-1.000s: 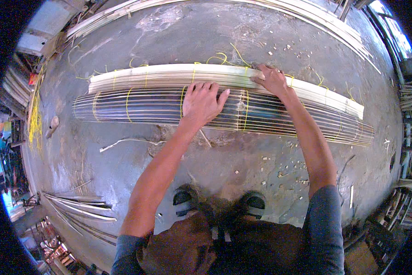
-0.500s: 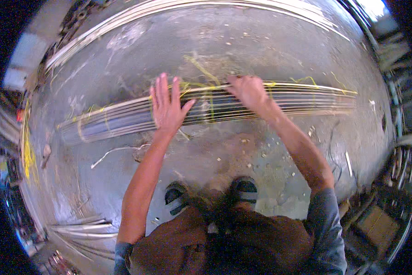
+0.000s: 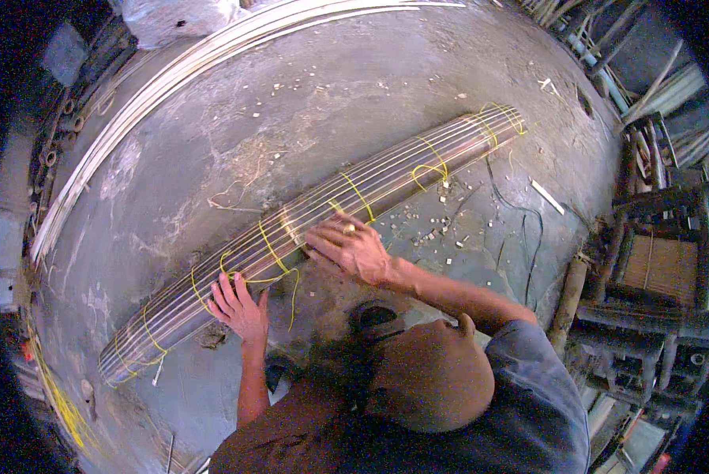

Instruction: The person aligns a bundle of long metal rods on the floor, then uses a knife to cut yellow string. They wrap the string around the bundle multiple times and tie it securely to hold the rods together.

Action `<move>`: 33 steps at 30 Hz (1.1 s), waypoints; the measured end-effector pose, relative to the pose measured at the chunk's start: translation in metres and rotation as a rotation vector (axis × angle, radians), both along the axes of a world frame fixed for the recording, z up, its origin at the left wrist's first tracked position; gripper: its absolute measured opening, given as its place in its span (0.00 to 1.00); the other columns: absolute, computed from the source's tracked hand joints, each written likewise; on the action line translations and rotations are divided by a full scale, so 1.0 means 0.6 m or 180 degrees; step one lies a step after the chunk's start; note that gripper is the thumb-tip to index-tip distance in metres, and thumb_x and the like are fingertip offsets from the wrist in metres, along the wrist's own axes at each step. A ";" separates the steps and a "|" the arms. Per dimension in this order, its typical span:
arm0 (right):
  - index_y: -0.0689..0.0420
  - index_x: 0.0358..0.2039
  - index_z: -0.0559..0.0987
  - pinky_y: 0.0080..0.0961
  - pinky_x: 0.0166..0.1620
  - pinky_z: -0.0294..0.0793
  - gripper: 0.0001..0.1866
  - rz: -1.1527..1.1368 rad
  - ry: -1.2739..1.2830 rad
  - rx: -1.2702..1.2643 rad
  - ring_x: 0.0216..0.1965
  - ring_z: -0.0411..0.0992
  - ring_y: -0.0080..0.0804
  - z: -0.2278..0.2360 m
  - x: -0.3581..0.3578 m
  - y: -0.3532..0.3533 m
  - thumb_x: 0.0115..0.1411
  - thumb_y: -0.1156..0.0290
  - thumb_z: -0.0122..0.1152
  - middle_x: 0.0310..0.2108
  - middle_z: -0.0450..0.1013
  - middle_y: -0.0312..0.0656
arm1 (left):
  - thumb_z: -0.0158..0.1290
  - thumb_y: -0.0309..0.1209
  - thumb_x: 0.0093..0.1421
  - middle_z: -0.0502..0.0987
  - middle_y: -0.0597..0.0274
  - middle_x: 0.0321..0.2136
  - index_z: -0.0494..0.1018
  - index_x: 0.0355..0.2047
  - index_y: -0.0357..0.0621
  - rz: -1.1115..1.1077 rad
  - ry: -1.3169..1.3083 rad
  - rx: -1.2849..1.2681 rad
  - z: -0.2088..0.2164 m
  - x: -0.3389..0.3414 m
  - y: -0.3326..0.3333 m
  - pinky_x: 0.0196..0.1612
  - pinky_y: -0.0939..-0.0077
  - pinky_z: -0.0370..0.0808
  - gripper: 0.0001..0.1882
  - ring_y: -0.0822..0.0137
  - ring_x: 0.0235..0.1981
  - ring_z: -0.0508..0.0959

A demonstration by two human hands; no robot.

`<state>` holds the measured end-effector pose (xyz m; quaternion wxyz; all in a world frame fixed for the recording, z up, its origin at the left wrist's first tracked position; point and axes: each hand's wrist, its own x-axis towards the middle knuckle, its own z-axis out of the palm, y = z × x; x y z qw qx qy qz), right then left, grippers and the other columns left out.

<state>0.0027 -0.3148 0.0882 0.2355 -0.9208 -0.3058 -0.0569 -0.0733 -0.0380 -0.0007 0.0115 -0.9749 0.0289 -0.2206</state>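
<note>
A long, narrow roll of pale slats (image 3: 402, 175) around a dark core lies diagonally on the floor, from lower left to upper right. Several yellow strings (image 3: 358, 189) cross it along its length, with a loop standing off its near side and a loose tail hanging near my left hand. My left hand (image 3: 242, 310) touches the near side of the roll, fingers spread. Farther right, my right hand (image 3: 348, 251) lies on the roll near its middle, palm down with the fingers stretched out; the fingertips of its lower fingers are partly hidden.
Long pale strips (image 3: 133, 118) curve along the far left of the floor. Small pale chips (image 3: 449, 225) are scattered right of the roll, near a dark cord (image 3: 538, 237). Yellow strings (image 3: 62, 403) lie at the left edge; a wooden rack (image 3: 654, 268) stands at right.
The roll has gone from lying nearly crosswise in view to a steep diagonal, as the view turned. My right hand has left the far edge and now lies flat; my left has shifted down and left.
</note>
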 end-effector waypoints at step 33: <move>0.64 0.55 0.65 0.35 0.56 0.67 0.38 -0.3147 0.1105 0.5212 0.53 0.68 0.37 -0.140 0.013 -0.101 0.53 0.52 0.68 0.50 0.71 0.51 | 0.36 0.60 0.62 0.67 0.50 0.56 0.64 0.59 0.49 0.0016 0.1960 0.1002 0.148 0.035 -0.009 0.59 0.53 0.60 0.35 0.50 0.58 0.65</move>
